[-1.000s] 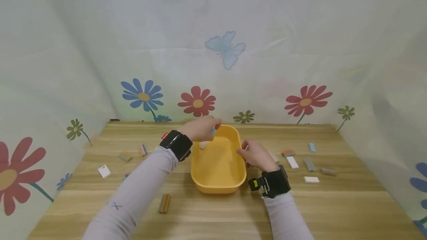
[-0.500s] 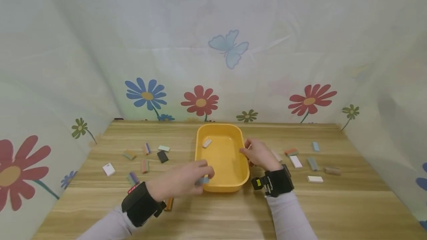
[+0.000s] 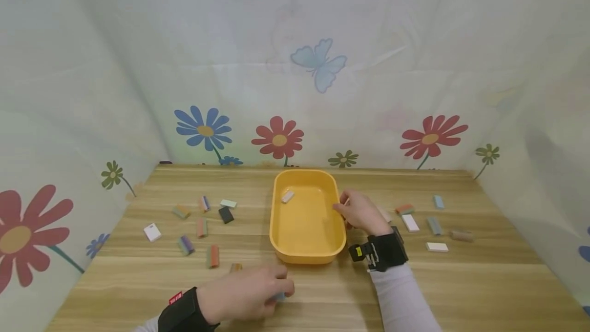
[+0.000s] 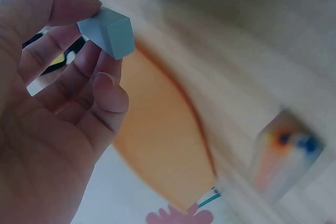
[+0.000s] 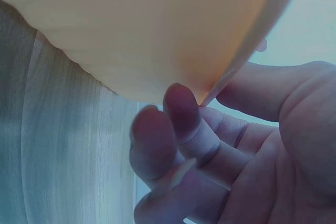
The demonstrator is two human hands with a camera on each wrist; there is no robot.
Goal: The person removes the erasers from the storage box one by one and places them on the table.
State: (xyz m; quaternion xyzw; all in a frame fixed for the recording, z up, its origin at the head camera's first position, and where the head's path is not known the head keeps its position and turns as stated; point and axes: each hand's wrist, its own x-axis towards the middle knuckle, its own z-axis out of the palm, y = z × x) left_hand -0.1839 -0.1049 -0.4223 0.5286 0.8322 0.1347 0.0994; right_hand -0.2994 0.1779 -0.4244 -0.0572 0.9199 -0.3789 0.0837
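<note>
My left hand (image 3: 249, 291) is low over the front of the table, before the yellow bin (image 3: 306, 229). Between thumb and fingers it pinches a light blue eraser (image 4: 113, 32) with slanted ends, partly covered in the head view. My right hand (image 3: 364, 212) stays at the bin's right side, gripping the rim, thumb on one face and fingers on the other in the right wrist view. Inside the bin, a small whitish eraser (image 3: 288, 196) lies near the back left. An orange-brown striped block (image 3: 236, 267) shows just behind my left hand.
Left of the bin lie several small blocks, among them a black one (image 3: 226, 214), an orange-green one (image 3: 213, 256) and a white one (image 3: 152, 232). More lie to the right, including a white block (image 3: 437, 247) and a brown roll-shaped piece (image 3: 461, 236). Flowered cloth hangs behind.
My left hand has drawn back from over the bin to the table's front, still pinching the light blue eraser. My right hand has kept its hold on the rim.
</note>
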